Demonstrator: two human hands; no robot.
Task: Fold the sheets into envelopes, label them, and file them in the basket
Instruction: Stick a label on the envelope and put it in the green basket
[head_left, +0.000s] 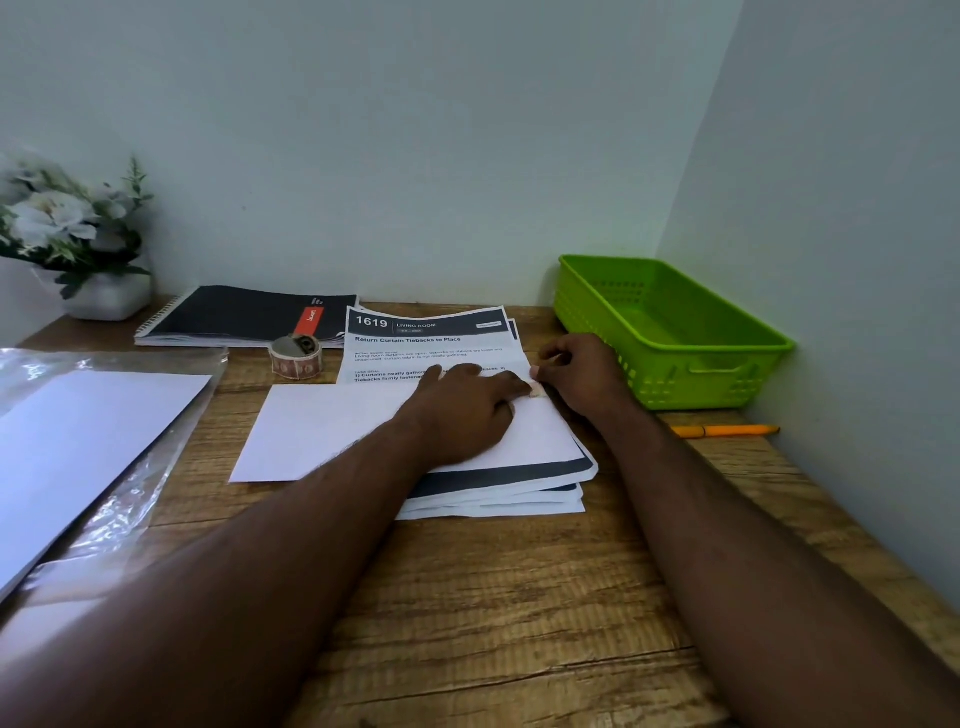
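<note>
A folded white sheet (332, 431) lies on the wooden desk, partly over a stack of printed pages (431, 343). My left hand (467, 410) lies flat on the folded sheet, fingers stretched toward its right corner. My right hand (582, 374) sits at that corner with curled fingers, pinching a small piece of tape (537, 391) at the sheet's edge. A green plastic basket (675, 374) stands just right of my right hand against the wall, with nothing visible inside. An orange pen (724, 430) lies on the desk in front of the basket.
A roll of patterned tape (296, 358) stands left of the printed pages. Behind it lies a black spiral notebook (244, 317). A pack of white paper in clear plastic wrap (88, 447) fills the left side. A white pot of flowers (78, 244) stands at the back left.
</note>
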